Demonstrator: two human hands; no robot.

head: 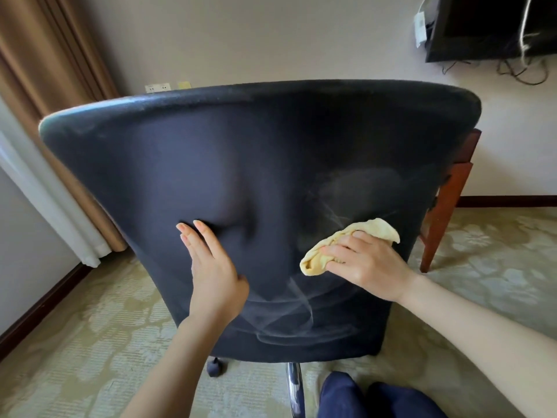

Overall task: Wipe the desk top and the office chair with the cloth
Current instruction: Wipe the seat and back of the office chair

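Right hand [366,263] with bunched yellow cloth [346,244] on dark chair back [241,164], left hand [211,267] flat beside.

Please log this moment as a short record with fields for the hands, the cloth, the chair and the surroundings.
left hand: left hand flat, fingers extended, pressed on the chair back
right hand: right hand presses the yellow cloth to the chair back
cloth: crumpled, right of the left hand
chair back: dark fabric, pale wipe streaks low on the right
surroundings: patterned carpet, curtain at left, wooden desk leg behind the chair at right
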